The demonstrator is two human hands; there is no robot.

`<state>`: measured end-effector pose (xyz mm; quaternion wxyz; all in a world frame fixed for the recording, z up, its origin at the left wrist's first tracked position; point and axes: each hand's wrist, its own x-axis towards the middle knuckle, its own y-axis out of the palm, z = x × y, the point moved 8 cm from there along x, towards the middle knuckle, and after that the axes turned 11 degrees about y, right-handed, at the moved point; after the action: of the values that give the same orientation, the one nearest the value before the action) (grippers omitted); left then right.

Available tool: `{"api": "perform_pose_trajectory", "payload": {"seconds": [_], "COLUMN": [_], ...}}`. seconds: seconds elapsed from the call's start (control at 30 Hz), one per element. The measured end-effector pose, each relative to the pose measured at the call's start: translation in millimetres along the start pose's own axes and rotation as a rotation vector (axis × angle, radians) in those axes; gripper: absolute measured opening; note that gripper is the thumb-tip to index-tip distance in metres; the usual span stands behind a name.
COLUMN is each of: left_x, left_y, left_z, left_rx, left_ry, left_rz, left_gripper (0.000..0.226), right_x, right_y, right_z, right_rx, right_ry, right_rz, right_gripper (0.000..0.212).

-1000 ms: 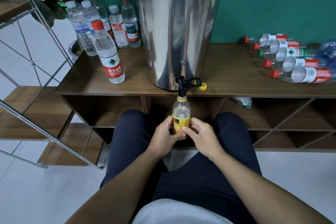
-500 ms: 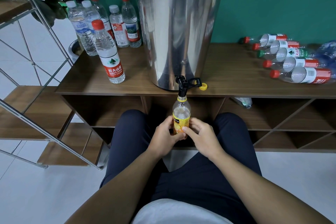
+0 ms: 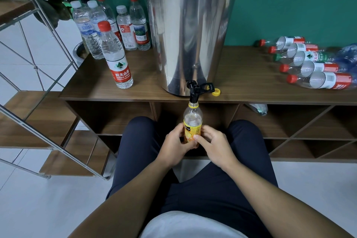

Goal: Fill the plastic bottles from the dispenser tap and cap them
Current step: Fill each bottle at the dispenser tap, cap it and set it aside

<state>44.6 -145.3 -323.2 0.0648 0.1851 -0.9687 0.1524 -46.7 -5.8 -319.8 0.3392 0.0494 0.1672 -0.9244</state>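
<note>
Bottle (image 3: 192,121) w/ yellow label is sitting at frame centre, its open neck right under the black tap (image 3: 193,92) of the steel dispenser (image 3: 191,31). Left hand (image 3: 174,146) and right hand (image 3: 213,146) are both wrapping its lower body, fingers curled on the label. Thin plastic is probably getting heavier and squeezable as it's filling (wet = slippery), so gripping low and gently looks best. Yellow cap (image 3: 216,93) is lying beside the tap. Standing bottle (image 3: 116,58), left of centre, is reading "NONGFU SPRING".

Red-capped upright bottle (image 3: 115,58) label — "农夫山泉", "NONGFU SPRING"; other labels unreadable.
</note>
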Motion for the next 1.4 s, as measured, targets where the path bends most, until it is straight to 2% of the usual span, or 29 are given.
{"api": "perform_pose_trajectory", "payload": {"seconds": [0.57,1.07,1.4], "left_x": [-0.6,-1.3,0.8], "left_y": [1.6,1.7,2.1], "left_z": [1.2,1.9,6.5], "left_rx": [-0.003,0.023,0.005], "left_ry": [-0.025,-0.031,-0.037], "left_rz": [0.008,0.001,-0.005], "left_gripper": [0.054,0.047,0.050], "right_x": [-2.2,-3.9,-6.5], "right_y": [0.6,-0.9,-9.9], "right_z": [2.3,5.0,11.7], "right_rx": [-0.004,-0.023,0.008], "right_ry": [0.003,0.021,0.051], "right_rz": [0.001,-0.018,-0.056], "right_gripper": [0.034,0.034,0.042]}}
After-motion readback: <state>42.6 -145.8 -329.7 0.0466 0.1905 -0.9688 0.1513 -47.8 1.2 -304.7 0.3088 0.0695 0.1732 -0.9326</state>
